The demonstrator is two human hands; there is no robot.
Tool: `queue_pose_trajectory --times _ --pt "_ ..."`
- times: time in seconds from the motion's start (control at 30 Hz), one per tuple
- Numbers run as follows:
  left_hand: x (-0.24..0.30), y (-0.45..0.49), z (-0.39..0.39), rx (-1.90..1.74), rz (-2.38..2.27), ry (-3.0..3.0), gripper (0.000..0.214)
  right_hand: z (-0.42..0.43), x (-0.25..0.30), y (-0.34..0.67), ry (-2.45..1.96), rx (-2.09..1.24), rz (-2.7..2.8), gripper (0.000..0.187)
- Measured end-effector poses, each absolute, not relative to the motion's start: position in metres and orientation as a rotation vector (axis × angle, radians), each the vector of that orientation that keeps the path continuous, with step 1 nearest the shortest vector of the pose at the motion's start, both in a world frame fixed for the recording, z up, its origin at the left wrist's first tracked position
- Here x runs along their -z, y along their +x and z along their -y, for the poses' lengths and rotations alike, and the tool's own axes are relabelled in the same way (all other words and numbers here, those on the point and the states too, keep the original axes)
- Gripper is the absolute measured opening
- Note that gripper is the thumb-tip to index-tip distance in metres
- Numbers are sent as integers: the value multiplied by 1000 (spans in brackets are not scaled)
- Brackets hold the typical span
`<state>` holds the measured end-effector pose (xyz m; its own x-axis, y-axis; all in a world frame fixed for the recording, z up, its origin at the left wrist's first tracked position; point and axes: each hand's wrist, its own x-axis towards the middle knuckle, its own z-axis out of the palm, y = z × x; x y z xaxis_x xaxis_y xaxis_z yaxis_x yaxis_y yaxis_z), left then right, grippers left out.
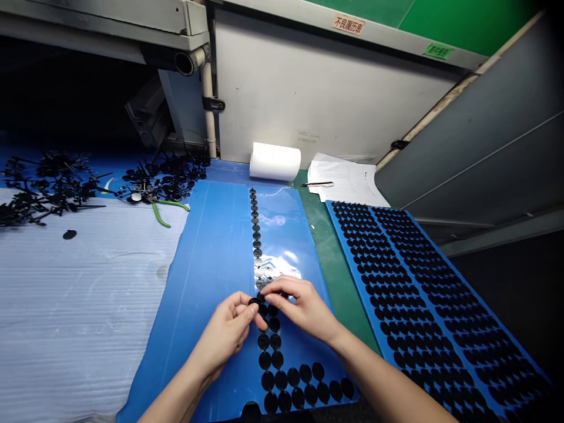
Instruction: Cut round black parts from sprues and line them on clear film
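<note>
My left hand (227, 332) pinches a small black round disc (254, 302) between thumb and fingers. My right hand (302, 305) meets it from the right, fingertips closed on the same disc or on one beside it; I cannot tell which. Both hands hover over a blue sheet (215, 264) that carries a line of black discs (255, 235) running away from me and several more discs (291, 382) clustered near the front edge.
A second blue sheet (432, 317) covered with rows of black discs lies at the right. White ribbed foam (79, 311) lies at the left, with green-handled cutters (165, 207) and black plastic offcuts (48, 185) behind. A white roll (275, 161) and papers (346, 182) sit at the back.
</note>
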<state>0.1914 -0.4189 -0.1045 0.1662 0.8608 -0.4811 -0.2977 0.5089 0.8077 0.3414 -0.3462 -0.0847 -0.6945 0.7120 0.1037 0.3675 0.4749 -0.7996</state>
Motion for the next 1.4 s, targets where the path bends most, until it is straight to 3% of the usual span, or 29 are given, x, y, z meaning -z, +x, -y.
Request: queue_pose_trajectory --times 0.37,0.67,1.0,1.4 --pt "99 199 424 -869 -1136 633 19 345 95 339 -703 -939 2545 12" --pt "101 183 431 -1135 -1109 222 29 274 123 335 -1018 -494 2598 9" --pt "103 181 433 -1094 -1008 233 10 271 126 332 -1036 -404 2695 7" --pt "110 182 429 -1068 -1032 246 10 273 128 331 -1042 -425 2668 7"
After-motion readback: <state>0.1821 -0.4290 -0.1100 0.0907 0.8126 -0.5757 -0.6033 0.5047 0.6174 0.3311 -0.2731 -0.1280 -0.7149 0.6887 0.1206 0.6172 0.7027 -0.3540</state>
